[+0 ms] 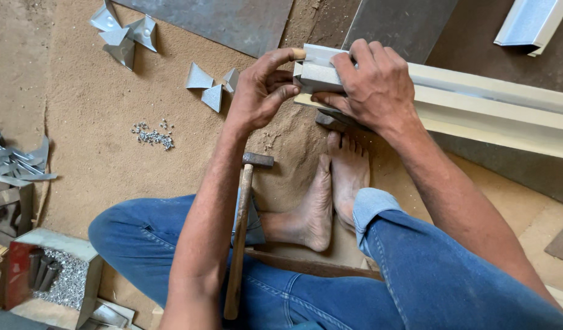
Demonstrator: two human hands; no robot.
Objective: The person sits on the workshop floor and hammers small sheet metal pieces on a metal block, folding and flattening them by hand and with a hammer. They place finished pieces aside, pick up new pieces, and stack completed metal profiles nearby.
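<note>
Gripping the near end of a cream-coloured metal channel (pixel 477 101), a person sits on a sandy workshop floor (pixel 98 110), bare feet (pixel 333 189) tucked just below the work. The right hand (pixel 376 82) lies closed over the top of the channel's end, fingers curled down its front face; the left hand (pixel 263 88) pinches the same end from the side, thumb laid along the upper edge and fingertips pressed to the end face. The channel runs from that grip away to the right edge of the view, so the hands hold only its last stretch, and it lies across dark steel sheet (pixel 403 24).

A wooden-handled hammer (pixel 240 238) rests across the blue-jeaned lap, head near the left wrist, touched by neither hand. Open sand spreads to the left of the hands, broken by a scatter of small rivets (pixel 153 135) and folded triangular metal corner pieces (pixel 211 88). More metal offcuts (pixel 15 165) crowd the far left edge, beside a tray of small fasteners (pixel 67 281).
</note>
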